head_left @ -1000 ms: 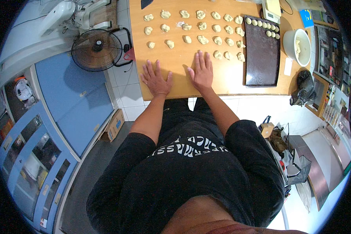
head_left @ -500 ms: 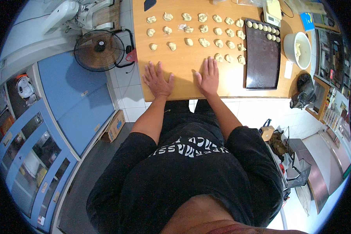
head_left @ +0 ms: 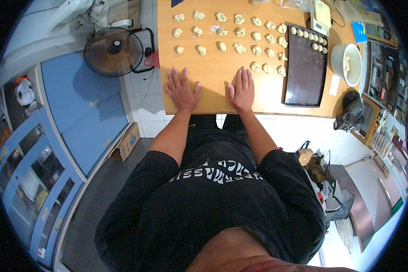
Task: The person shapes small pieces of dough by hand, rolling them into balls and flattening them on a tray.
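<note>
- Shirt (head_left: 204, 208), black with white lettering, is seen nearest.
- Just past the near edge of a wooden table (head_left: 213, 100), the left hand (head_left: 182, 94) is laid palm down, its fingers fanned apart.
- To its right, the right hand (head_left: 243, 94) is laid palm down too, its fingers held nearly together and its thumb set apart.
- Beyond the hands, pale dough lumps (head_left: 239, 47) are set out in rows, by which the way across the table is filled.
- Just beside the rightmost lumps, a dark tray (head_left: 303, 86) is placed; smooth pale balls (head_left: 305, 34) are grouped at its far end.
- Right of the tray, dough is held in a white bowl (head_left: 356, 74).
- Farther off, a scale (head_left: 319, 28) is stood past the tray.
- Left of the table, a fan (head_left: 115, 50) is seen.
- Compared with one second ago, the right hand has been shifted rightward and slightly nearer the edge, its fingers drawn closer; the left hand, lumps and balls are left much as they were.
</note>
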